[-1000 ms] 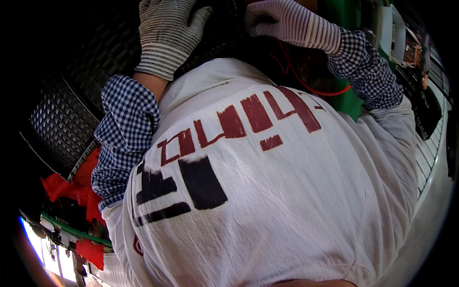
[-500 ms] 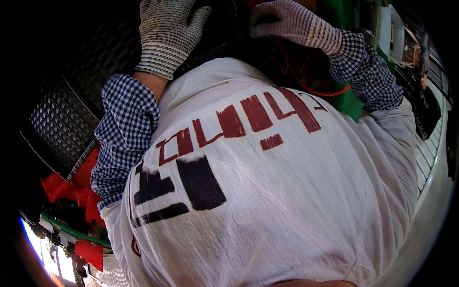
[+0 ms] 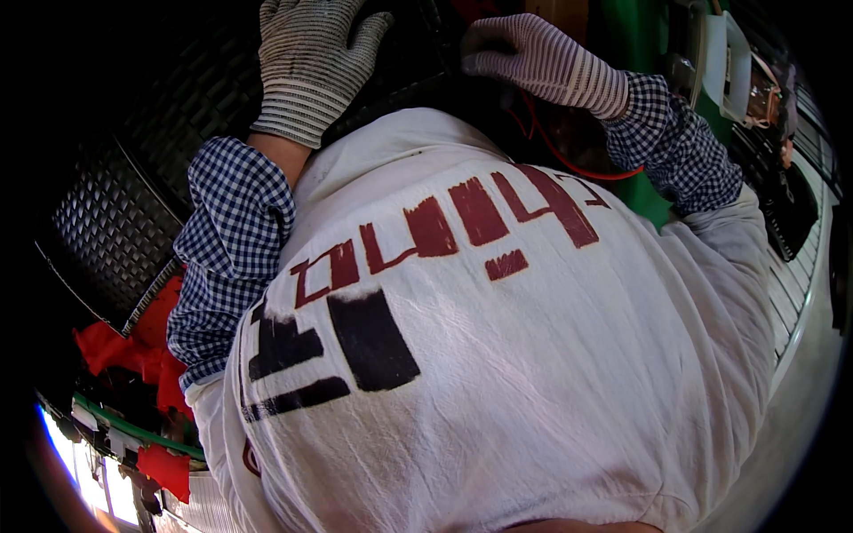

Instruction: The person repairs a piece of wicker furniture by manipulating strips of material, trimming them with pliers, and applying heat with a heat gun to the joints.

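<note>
My left hand (image 3: 313, 67), in a striped knit glove, lies flat on black woven-textured material (image 3: 200, 98) at the upper left. Its thumb is spread, and the fingertips run out of the picture at the top. Further right, my right hand (image 3: 544, 60) wears a similar striped glove. Its fingers are curled beside the dark edge (image 3: 422, 84) of the material. Whatever they may hold is hidden in the shadow. Both forearms have blue-and-white checked sleeves.
Below my right wrist curves a thin red hose (image 3: 595, 174). A green surface (image 3: 644, 44) and a white plastic handle-like part (image 3: 730, 67) stand at the upper right. More black woven material (image 3: 111, 235) hangs at the left, above red cloth (image 3: 124, 351).
My right hand has dropped slightly toward me, its fingers still curled. My left hand stays flat in the same place.
</note>
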Demonstrator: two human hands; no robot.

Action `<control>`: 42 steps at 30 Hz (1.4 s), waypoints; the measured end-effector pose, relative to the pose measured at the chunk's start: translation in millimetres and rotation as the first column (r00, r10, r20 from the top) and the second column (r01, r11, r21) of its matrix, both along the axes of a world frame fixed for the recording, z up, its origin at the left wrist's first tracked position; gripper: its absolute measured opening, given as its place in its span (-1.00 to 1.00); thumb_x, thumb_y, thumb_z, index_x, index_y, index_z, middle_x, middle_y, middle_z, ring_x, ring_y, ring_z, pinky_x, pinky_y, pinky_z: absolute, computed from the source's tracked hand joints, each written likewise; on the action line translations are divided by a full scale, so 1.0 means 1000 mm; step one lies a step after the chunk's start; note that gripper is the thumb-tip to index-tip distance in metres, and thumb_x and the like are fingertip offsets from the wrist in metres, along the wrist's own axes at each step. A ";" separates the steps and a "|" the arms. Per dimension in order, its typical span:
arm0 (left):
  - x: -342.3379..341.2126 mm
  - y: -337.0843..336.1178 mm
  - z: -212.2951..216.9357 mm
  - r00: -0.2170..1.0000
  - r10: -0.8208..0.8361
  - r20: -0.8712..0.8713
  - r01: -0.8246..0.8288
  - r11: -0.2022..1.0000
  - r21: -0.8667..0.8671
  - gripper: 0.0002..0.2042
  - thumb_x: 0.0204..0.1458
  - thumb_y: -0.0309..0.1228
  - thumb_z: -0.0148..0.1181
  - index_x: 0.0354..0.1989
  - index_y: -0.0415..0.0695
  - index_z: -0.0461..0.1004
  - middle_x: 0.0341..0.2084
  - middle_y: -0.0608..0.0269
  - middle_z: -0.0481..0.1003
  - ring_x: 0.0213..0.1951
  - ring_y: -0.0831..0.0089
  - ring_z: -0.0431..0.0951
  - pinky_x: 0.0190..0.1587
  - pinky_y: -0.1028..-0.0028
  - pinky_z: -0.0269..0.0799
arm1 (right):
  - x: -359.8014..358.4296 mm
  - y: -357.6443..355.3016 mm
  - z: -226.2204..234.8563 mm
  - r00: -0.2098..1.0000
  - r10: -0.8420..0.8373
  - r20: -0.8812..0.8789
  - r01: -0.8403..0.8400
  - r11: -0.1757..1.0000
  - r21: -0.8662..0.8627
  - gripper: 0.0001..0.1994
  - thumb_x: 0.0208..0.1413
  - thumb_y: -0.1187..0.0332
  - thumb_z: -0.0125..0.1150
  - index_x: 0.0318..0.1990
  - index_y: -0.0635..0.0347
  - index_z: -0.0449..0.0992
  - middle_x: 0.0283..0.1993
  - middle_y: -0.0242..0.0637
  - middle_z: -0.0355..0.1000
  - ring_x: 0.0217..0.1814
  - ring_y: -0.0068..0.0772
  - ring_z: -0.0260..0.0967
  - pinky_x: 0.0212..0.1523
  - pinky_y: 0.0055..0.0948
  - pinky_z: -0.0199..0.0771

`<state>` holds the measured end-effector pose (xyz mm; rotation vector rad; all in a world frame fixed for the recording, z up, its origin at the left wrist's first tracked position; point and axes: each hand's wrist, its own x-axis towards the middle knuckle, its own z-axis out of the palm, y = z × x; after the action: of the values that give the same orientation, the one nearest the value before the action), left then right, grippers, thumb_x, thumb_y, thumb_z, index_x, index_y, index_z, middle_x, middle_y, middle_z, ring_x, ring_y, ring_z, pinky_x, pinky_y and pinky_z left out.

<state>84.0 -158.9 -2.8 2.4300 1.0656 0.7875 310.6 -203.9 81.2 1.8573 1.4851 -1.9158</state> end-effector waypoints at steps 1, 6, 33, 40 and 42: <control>0.000 0.000 0.000 1.000 0.000 0.001 0.000 1.000 -0.004 -0.65 -0.08 -0.39 0.36 -0.05 -0.11 0.57 0.04 0.17 0.51 0.20 0.16 0.42 0.24 0.17 0.25 | -0.002 0.000 0.002 1.000 0.005 0.012 -0.005 1.000 -0.009 -0.78 0.32 0.38 0.20 -0.07 0.42 0.53 -0.25 -0.15 0.58 -0.33 -0.40 0.57 -0.34 -0.42 0.64; 0.001 0.000 0.000 1.000 -0.004 -0.006 0.004 1.000 -0.007 -0.65 -0.08 -0.40 0.36 -0.06 -0.11 0.57 0.04 0.17 0.52 0.20 0.16 0.42 0.24 0.17 0.25 | 0.009 -0.008 -0.018 0.981 0.163 0.101 -0.185 0.946 0.267 -0.77 0.30 0.37 0.21 -0.06 0.40 0.52 -0.22 -0.11 0.59 -0.23 -0.30 0.58 -0.21 -0.36 0.63; -0.002 -0.001 0.004 1.000 -0.006 -0.007 0.006 0.998 -0.060 -0.67 -0.07 -0.40 0.35 -0.07 -0.11 0.58 0.03 0.18 0.52 0.19 0.17 0.43 0.22 0.17 0.25 | 0.011 -0.041 -0.053 0.983 0.042 0.180 -0.120 0.887 0.446 -0.73 0.29 0.29 0.26 0.03 0.25 0.57 -0.07 -0.11 0.60 0.01 -0.20 0.57 0.18 -0.27 0.57; 0.000 0.000 0.005 1.000 0.004 -0.004 -0.004 0.999 -0.048 -0.67 -0.07 -0.40 0.35 -0.07 -0.11 0.58 0.02 0.20 0.52 0.18 0.18 0.43 0.21 0.19 0.26 | 0.027 -0.034 -0.044 0.988 0.145 0.043 -0.148 0.877 0.458 -0.72 0.31 0.29 0.23 0.07 0.22 0.55 0.00 -0.16 0.59 0.09 -0.23 0.56 0.26 -0.27 0.52; -0.001 0.000 0.005 1.000 -0.003 -0.001 0.002 0.999 -0.047 -0.67 -0.07 -0.41 0.35 -0.07 -0.11 0.58 0.02 0.20 0.52 0.17 0.18 0.43 0.21 0.19 0.26 | 0.039 -0.041 -0.051 0.996 0.085 0.033 -0.090 0.884 0.459 -0.72 0.31 0.28 0.23 0.07 0.22 0.55 0.01 -0.18 0.58 0.10 -0.24 0.55 0.27 -0.28 0.51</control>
<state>83.4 -158.8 2.1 2.3931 1.0693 0.7518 349.8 -245.2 30.5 1.9149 2.1282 -1.6037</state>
